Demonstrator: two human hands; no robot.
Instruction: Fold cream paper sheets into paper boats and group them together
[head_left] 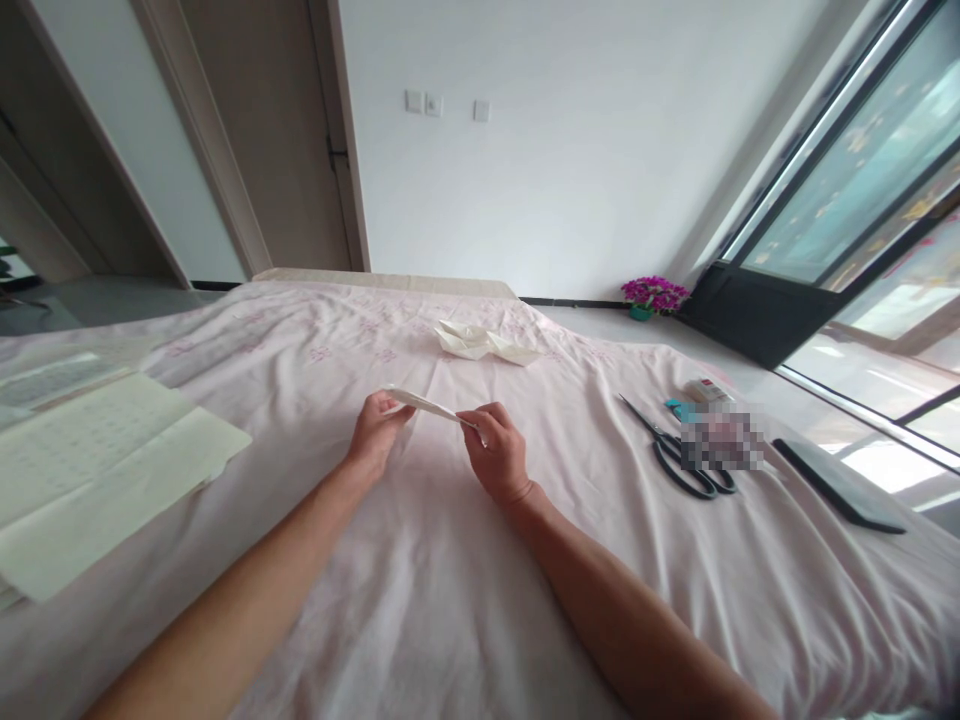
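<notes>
A thin piece of folded paper (427, 403) is held up above the pale pink cloth (420, 600), spanning the gap between the person's two hands, and it tilts down toward its right end. The left hand (372, 437) has its fingers closed on the paper's left end, and the right hand (496, 455) pinches the right end, its fingers curled in with little gap between them.

Just beyond the folded paper, a boat-like paper shape (463, 341) lies on the cloth, with a pointed paper piece (516, 350) adjoining its right side. Well to the left of the folded paper, large cream sheets (112, 455) lie spread in a loose stack, with faint marks on the upper ones.

To the right of the folded paper lie black-handled scissors (658, 433), their blades pointing away from the person. Past them on that same side are a teal item (679, 409), a small white box (709, 391), a pixelated patch hiding something, and a flat black object (832, 485). Farther off beyond the folded paper, to its right, magenta flowers (654, 292) stand on the floor by the white wall (562, 170).
</notes>
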